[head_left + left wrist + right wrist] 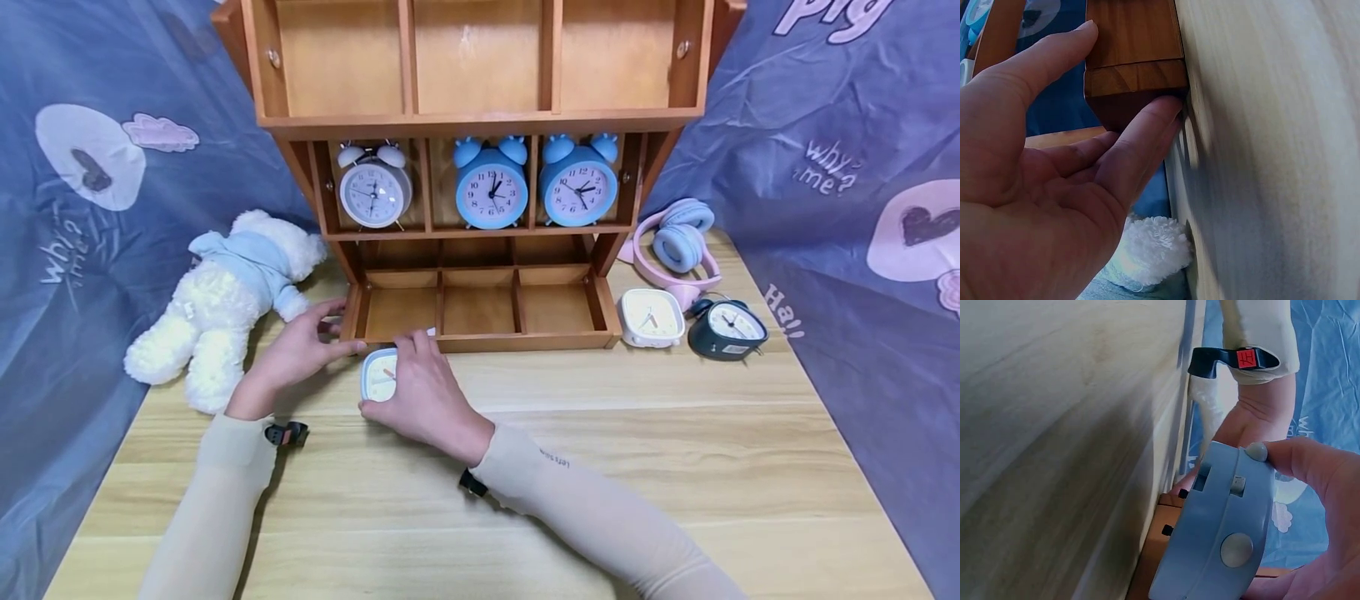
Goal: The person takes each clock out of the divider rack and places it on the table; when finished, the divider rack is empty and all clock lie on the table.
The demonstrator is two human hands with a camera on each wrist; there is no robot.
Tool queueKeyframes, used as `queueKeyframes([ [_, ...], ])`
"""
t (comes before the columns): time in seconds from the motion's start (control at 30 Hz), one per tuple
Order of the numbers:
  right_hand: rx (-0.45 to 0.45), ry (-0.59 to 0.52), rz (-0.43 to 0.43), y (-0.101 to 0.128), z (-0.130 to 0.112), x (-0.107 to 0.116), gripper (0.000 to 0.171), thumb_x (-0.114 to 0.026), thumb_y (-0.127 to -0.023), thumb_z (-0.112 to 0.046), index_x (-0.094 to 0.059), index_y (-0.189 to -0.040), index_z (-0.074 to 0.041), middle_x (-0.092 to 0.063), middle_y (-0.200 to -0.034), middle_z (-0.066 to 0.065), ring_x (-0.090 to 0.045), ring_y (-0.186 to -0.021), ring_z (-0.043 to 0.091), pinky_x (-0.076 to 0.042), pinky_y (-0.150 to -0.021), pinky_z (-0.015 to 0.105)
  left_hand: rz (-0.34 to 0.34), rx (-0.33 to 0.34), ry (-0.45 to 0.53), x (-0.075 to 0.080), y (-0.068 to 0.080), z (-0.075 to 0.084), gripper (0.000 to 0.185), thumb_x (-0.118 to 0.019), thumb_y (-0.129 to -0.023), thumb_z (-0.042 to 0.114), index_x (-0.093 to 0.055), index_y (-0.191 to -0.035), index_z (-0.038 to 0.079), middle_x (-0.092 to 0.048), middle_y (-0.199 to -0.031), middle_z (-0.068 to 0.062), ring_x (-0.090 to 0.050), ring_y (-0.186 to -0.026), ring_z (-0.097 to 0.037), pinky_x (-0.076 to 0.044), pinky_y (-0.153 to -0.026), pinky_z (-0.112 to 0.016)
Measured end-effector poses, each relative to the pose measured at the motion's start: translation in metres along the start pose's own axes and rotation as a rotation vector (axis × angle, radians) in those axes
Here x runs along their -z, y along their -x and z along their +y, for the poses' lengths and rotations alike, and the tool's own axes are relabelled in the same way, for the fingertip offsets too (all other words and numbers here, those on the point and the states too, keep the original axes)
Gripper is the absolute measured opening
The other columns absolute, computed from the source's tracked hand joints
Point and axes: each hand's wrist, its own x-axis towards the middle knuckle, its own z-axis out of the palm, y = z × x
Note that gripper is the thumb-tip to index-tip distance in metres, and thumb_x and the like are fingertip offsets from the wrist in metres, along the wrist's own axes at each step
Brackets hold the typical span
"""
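Near the table's (675, 433) far edge, the right hand (423, 400) is gripping a small blue clock (377, 377); the left hand (296, 354), fingers loosely extended, is touching the wooden shelf's (480, 340) front-left corner.

The person wears long, close-fitting beige sleeves that end at the wrists, leaving the left hand (296, 354) and right hand (423, 400) bare. The right sleeve (600, 517), lower centre of the head view, carries small dark lettering near the wrist. A black strap clip sits at each wrist; the left one bears a red patch (1249, 359).
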Motion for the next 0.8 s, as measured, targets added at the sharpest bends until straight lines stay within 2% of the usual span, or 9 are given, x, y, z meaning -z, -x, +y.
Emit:
queueKeyframes([
  [0.33, -0.046, 0.0, -0.047, 0.001, 0.002, -0.008, 0.096, -0.085, -0.072, -0.054, -0.048, -0.146, -0.006, -0.05, -0.133, 0.005, -0.052, -0.112, 0.02, -0.05, -0.1, 0.033, 0.003, 0.012, -0.032, 0.0, 0.0, -0.001, 0.092, -0.076, -0.092, 0.046, -0.029, -0.16, 0.006, -0.052, -0.149, -0.024, -0.056, -0.133, -0.043, -0.049, -0.106, -0.057],
  [0.57, -0.048, 0.045, -0.078, 0.001, 0.002, -0.01, 0.099, -0.086, -0.072, -0.055, -0.046, -0.147, -0.004, -0.049, -0.141, 0.009, -0.052, -0.125, 0.023, -0.049, -0.107, 0.037, 0.005, 0.007, -0.026, -0.001, 0.002, 0.001, 0.091, -0.075, -0.092, 0.045, -0.029, -0.16, 0.005, -0.056, -0.145, -0.024, -0.056, -0.133, -0.042, -0.048, -0.107, -0.057],
  [0.8, -0.046, 0.074, -0.084, 0.0, 0.0, -0.011, 0.1, -0.086, -0.071, -0.057, -0.047, -0.147, -0.004, -0.049, -0.14, 0.008, -0.052, -0.124, 0.023, -0.048, -0.107, 0.038, -0.001, 0.01, -0.026, 0.0, 0.003, 0.003, 0.092, -0.075, -0.092, 0.046, -0.029, -0.16, 0.005, -0.055, -0.145, -0.025, -0.055, -0.133, -0.043, -0.049, -0.106, -0.057],
])
